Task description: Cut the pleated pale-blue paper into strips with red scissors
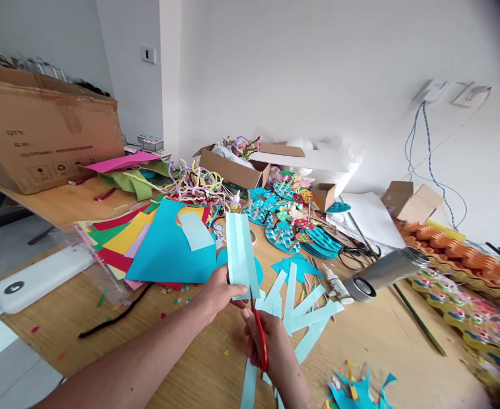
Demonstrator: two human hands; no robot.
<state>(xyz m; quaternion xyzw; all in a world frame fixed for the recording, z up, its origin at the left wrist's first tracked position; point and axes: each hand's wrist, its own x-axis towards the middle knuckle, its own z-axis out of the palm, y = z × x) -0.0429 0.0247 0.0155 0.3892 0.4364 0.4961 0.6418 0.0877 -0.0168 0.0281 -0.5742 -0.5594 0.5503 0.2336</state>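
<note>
My left hand pinches the lower end of a pale blue sheet of paper, which is held upright and has lengthwise creases. In my right hand are red-handled scissors, their blades at the paper's bottom edge close to my left thumb. Several cut pale blue paper strips lie on the table to the right of and beneath my hands. Another pale blue piece rests on a large bright blue sheet at the left.
Coloured paper sheets are stacked on the left. A steel flask and a glue bottle lie on the right, near decorated egg trays. Fuzzy craft stems, blue paper crafts and cardboard boxes fill the back. Blue scraps lie in front.
</note>
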